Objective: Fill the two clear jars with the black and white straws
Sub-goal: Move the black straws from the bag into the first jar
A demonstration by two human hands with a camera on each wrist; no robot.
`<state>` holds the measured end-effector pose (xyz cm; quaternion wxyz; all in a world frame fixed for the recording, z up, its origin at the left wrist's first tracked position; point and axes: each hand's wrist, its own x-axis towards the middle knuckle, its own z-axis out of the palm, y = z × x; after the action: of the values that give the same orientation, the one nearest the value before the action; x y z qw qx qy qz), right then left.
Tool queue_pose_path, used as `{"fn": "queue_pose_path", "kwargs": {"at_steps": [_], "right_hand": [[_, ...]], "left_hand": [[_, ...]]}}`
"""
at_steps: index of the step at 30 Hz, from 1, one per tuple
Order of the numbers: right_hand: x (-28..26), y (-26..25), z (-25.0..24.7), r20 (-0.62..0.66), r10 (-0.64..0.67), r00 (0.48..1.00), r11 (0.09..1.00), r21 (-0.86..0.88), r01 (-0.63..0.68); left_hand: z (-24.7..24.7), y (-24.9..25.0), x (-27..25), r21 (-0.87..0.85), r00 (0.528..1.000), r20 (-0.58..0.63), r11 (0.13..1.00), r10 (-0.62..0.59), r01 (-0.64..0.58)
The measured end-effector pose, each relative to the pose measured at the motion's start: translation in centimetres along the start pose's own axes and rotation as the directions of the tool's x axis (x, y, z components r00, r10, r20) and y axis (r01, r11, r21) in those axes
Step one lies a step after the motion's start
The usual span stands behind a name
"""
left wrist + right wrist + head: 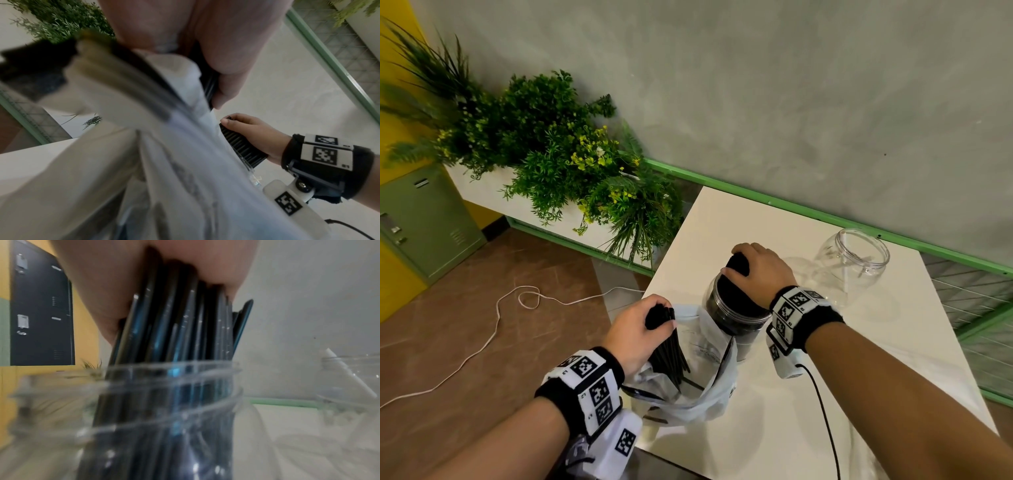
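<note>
A clear jar (736,317) near the table's left edge is packed with black straws (738,264); my right hand (756,267) grips their tops, and the right wrist view shows the black straws (180,331) standing in that jar's threaded mouth (170,382). My left hand (643,325) holds a second bundle of black straws (669,356) whose lower ends sit inside a crumpled plastic bag (702,394). A second clear jar (854,260) stands at the back right, with one white straw (349,374) leaning in it.
The white table (842,394) has its left edge by my left hand. A green rail (756,195) runs along the grey wall behind. Plants (551,154) fill a planter at the left, and a white cord (493,325) lies on the brown floor.
</note>
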<state>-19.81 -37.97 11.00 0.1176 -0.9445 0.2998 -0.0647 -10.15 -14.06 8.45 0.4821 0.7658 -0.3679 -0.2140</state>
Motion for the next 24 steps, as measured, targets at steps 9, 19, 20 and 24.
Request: {"fn": "queue_pose_path", "kwargs": {"at_steps": [9,19,20,24], "right_hand": [[-5.8,3.5,1.1,-0.297,0.260,0.919,0.773,0.634,-0.014],[-2.3,2.0,1.3,-0.203,0.085,0.975,0.930,0.368,-0.005],[-2.0,1.9,1.4,-0.194,0.073,0.978,0.939,0.344,-0.002],[-1.6,1.6,1.0,-0.326,0.026,0.945,0.934,0.344,0.093]], "left_hand": [[-0.1,-0.2,0.0,-0.010,1.000,-0.005,1.000,-0.004,0.004],[-0.1,-0.3,0.1,-0.004,1.000,-0.006,1.000,-0.015,0.015],[-0.2,-0.2,0.1,-0.001,1.000,-0.011,1.000,-0.016,0.016],[-0.3,-0.4,0.0,0.010,1.000,-0.013,1.000,-0.017,0.017]]}}
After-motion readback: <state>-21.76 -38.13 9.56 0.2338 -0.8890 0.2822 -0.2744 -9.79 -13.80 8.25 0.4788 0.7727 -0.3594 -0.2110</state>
